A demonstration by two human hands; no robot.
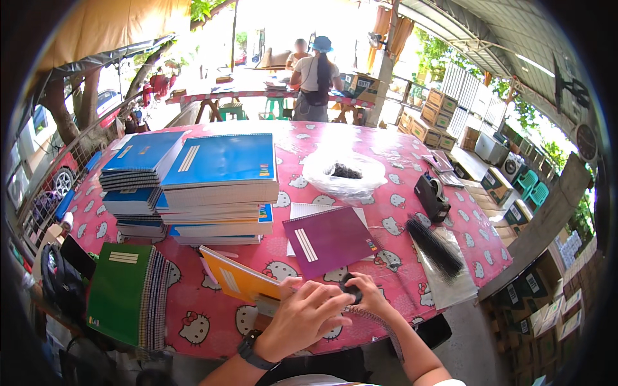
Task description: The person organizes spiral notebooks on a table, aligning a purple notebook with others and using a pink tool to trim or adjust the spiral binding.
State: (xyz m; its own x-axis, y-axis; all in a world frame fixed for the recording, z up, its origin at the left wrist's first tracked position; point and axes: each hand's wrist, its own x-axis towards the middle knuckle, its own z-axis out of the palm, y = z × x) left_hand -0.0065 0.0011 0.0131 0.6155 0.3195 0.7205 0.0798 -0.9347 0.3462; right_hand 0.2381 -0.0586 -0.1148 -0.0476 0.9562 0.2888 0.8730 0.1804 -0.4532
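The right hand [370,297] grips a black piece [351,289] right of the orange notebook [239,275], the left hand [309,315] hangs half-open just beside it, contact unclear, and a hasty tug could kink or snag the coil [381,320] along the right forearm [417,350].

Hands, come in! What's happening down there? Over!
Right hand gripping small black thing. Left hand by orange notebook. Purple notebook lying just beyond both hands.

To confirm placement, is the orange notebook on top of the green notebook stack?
No, the orange notebook is right of the green notebook stack, near the left hand.
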